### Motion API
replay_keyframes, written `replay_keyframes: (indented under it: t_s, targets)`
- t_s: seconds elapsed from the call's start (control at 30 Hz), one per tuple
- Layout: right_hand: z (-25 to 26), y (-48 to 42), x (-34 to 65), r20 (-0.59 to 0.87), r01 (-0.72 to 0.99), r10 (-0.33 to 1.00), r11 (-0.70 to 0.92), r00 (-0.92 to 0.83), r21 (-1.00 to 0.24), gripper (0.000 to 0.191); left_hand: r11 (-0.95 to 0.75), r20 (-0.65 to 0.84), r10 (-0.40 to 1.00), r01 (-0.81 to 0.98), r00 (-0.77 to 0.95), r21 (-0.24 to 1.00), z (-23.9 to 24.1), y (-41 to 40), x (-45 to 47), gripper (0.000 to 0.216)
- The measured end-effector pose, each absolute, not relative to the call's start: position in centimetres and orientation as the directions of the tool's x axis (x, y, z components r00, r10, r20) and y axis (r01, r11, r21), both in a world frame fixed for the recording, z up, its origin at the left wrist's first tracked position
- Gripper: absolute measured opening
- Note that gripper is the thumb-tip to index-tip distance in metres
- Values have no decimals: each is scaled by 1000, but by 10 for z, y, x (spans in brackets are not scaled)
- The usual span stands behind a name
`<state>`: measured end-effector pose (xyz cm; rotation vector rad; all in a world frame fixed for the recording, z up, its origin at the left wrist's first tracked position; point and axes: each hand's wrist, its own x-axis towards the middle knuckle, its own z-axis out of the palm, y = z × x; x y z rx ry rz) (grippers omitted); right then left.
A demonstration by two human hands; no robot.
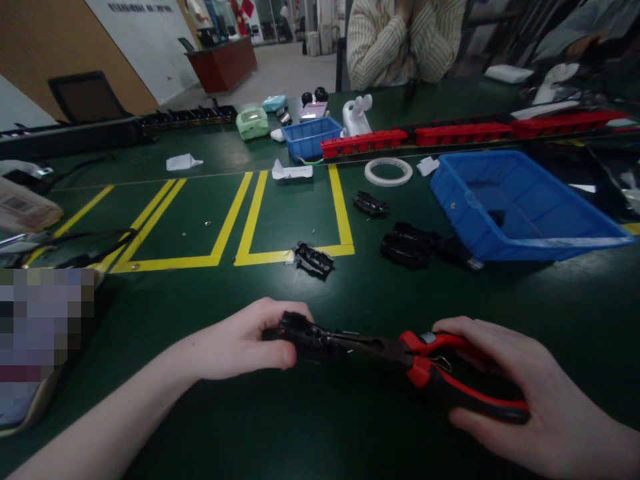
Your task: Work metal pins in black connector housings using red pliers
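Observation:
My left hand [255, 337] grips a black plastic part [307, 337] between thumb and fingers, just above the green table. In my right hand [530, 387] is a pair of long-nose pliers [420, 360] with red and black handles. The dark jaws of the pliers point left and meet the right end of the part; whether they clamp it I cannot tell. A thin metal piece shows near the jaw tips. Beyond my hands lies a similar black part [313, 260], at the yellow tape corner.
More black parts [407, 245] lie beside a blue bin [525, 247] at right. A tape roll [389, 172], a smaller blue bin [313, 138] and a red strip [460, 135] are farther back. A phone-like object [40, 340] stands at left. A person in a striped shirt [377, 47] sits opposite.

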<state>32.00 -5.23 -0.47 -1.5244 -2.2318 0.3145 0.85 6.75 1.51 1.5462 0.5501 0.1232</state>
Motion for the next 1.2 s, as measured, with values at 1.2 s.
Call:
replay_keyframes:
  t_s: [1.2]
  targets:
    - [-8,-55,316,187,734,951,310,-248,-604,59,10,-431,499,493,752,870,26,61,20,29]
